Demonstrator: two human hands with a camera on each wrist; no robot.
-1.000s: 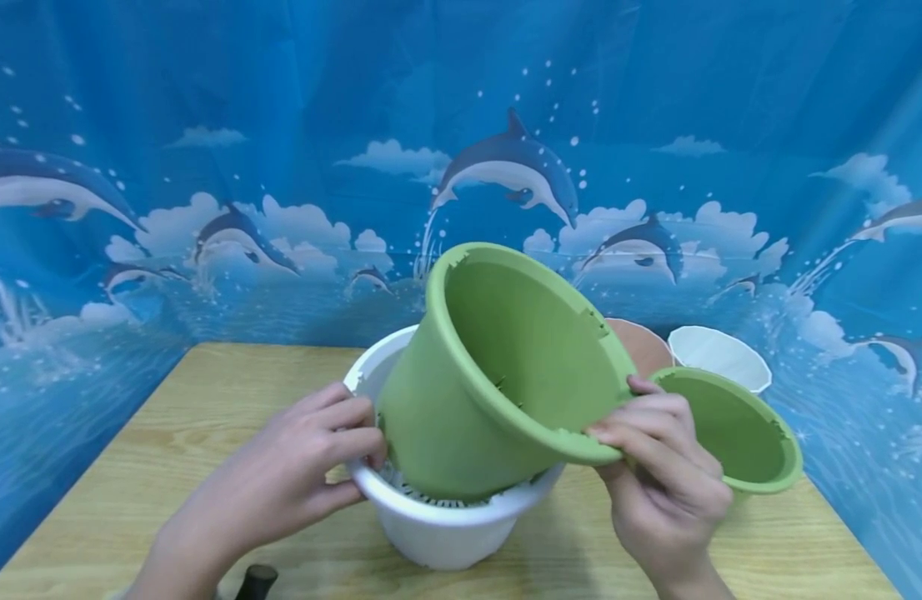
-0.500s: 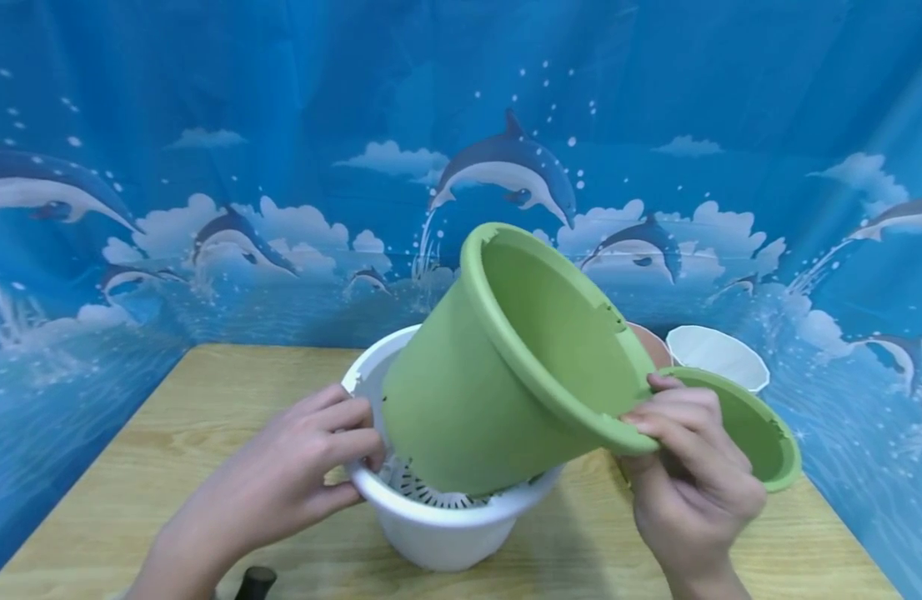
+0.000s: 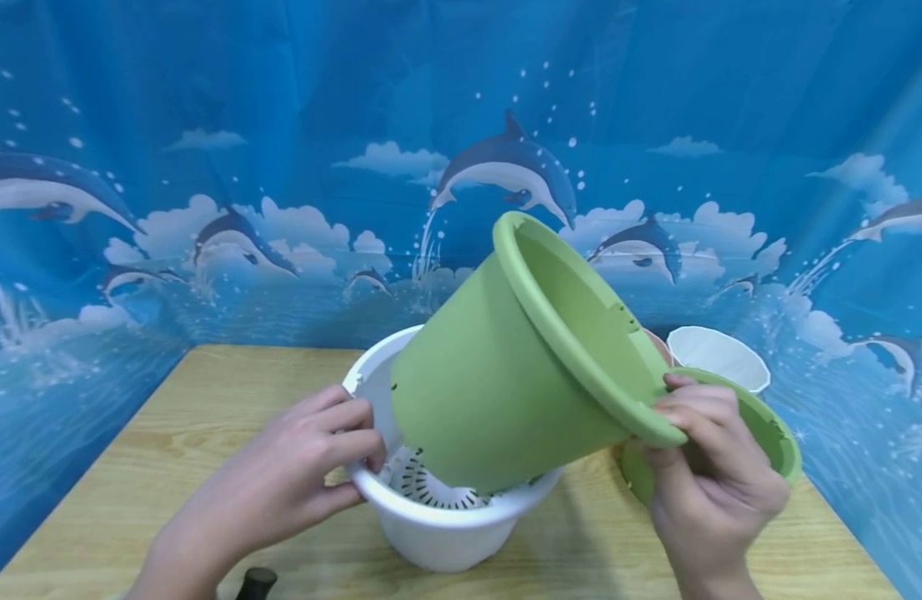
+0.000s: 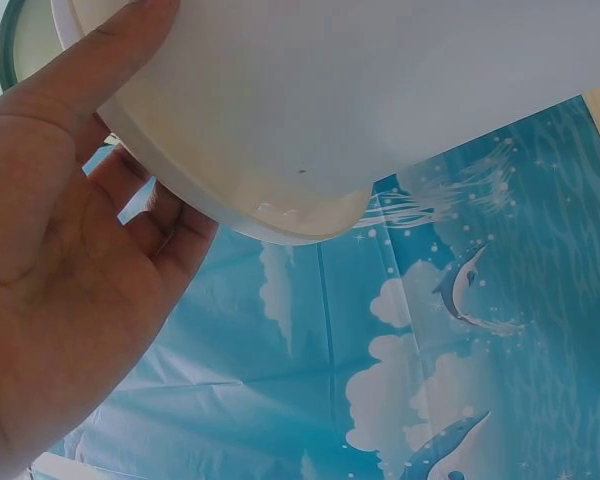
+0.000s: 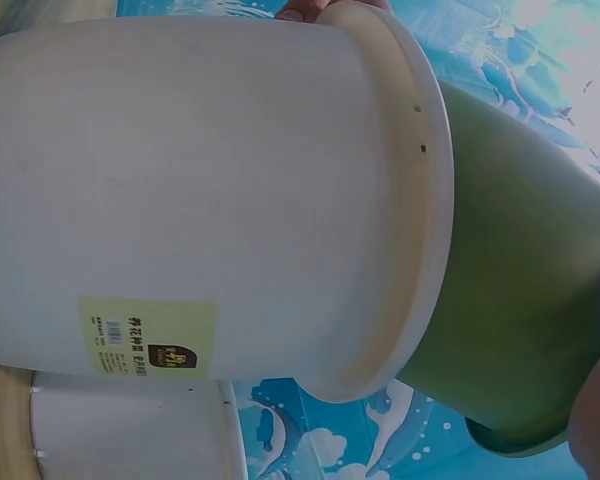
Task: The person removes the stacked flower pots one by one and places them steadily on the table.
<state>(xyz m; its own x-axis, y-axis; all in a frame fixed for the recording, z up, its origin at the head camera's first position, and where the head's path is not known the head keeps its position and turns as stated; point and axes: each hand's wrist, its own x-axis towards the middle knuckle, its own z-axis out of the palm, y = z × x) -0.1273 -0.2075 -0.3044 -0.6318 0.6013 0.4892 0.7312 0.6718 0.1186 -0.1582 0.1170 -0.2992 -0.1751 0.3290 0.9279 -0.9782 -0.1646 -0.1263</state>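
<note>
A green flower pot [image 3: 468,383] leans to the right, its mouth facing up and right, its base still within the mouth of a white flower pot [image 3: 446,542]. Slots show in the white pot's floor. My left hand [image 3: 318,450] grips the white pot's rim on the left; in the left wrist view the thumb of that hand [image 4: 80,230] lies over the rim. With my right hand [image 3: 716,483] I pinch the green pot's rim. The right wrist view shows the white pot's side [image 5: 200,180] with a label [image 5: 145,335] and the green pot [image 5: 520,250] projecting from it.
Behind my right hand stands another green pot [image 3: 779,450]. A brownish pot [image 3: 660,343], mostly hidden, and a white faceted pot [image 3: 719,358] are at the back right. A black handle-like end [image 3: 256,583] shows at the wooden table's [image 3: 243,392] front. A dolphin-print curtain hangs behind.
My right hand has moved right, drawing the green pot up and rightward and tilting it further. More of the white pot's slotted floor shows. The left hand has stayed in place.
</note>
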